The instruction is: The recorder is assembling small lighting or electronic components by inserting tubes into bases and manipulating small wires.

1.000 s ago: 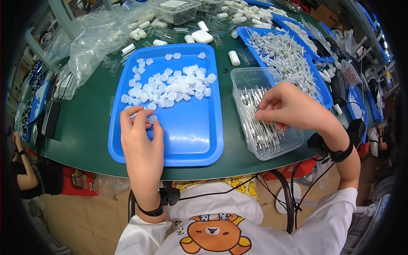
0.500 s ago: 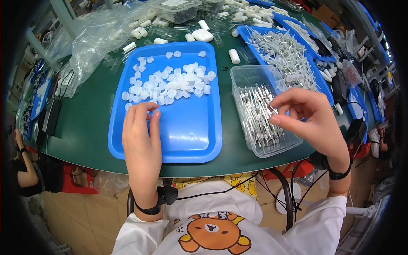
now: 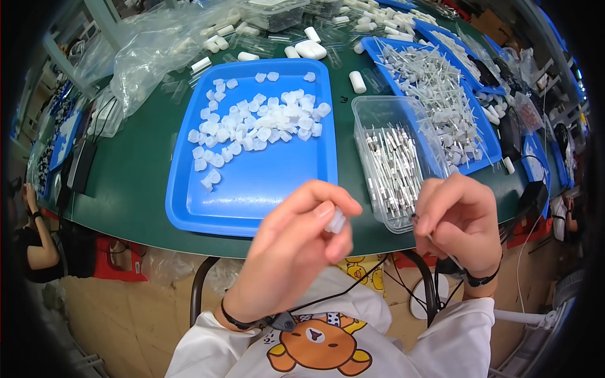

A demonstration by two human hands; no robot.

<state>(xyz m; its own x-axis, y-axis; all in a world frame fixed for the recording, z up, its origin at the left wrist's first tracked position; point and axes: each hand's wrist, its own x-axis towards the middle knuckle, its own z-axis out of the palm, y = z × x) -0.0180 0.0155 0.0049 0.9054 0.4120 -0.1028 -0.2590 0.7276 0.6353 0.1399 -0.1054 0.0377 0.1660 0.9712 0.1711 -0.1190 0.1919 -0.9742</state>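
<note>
My left hand (image 3: 293,242) is raised in front of the blue tray (image 3: 246,211), with a small translucent white plastic cap (image 3: 336,221) pinched between thumb and fingers. Many similar caps (image 3: 265,123) lie loose in that tray, mostly across its middle and far half. To the right, my right hand (image 3: 459,217) is closed on a thin rod (image 3: 414,218); its dark tip shows beside the fingers and the fingers cover much of it. Just left of that hand stands a clear plastic box (image 3: 362,148) of slim metal-and-white rods (image 3: 394,167). Cap and rod are apart.
Behind the box, another blue tray (image 3: 493,146) holds a heap of thin white stems with caps. White cylinders (image 3: 357,82), clear tubes and a plastic bag (image 3: 148,66) lie along the far side of the green table (image 3: 120,170). At far left, another person's arm (image 3: 43,242) shows.
My left hand has left the tray and moved right and nearer, carrying a cap. My right hand has come down from over the clear box with a rod in its fingers.
</note>
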